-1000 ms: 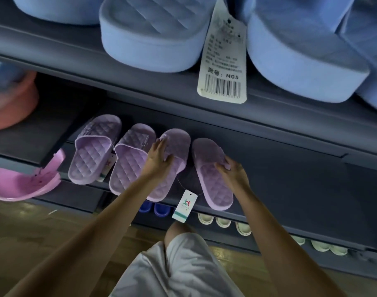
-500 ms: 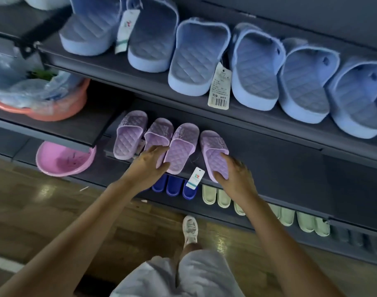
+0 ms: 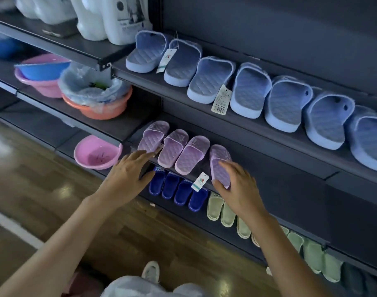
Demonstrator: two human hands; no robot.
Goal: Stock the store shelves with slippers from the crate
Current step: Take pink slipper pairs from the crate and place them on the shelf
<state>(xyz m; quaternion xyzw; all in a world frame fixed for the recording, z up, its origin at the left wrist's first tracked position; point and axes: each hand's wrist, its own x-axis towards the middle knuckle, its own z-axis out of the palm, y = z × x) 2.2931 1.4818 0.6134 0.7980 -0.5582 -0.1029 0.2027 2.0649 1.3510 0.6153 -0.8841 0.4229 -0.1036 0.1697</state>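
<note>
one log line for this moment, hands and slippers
step: aligning row | left hand: open, near leftmost purple slipper | right hand: grips rightmost purple slipper heel | shelf: row of four

The right hand (image 3: pixel 237 185) covers the near end of the rightmost purple slipper (image 3: pixel 218 161). The right edge cuts off the last blue slipper (image 3: pixel 370 140). Print on the hanging tag (image 3: pixel 200 182) is too small to read, perhaps a logo.
</note>
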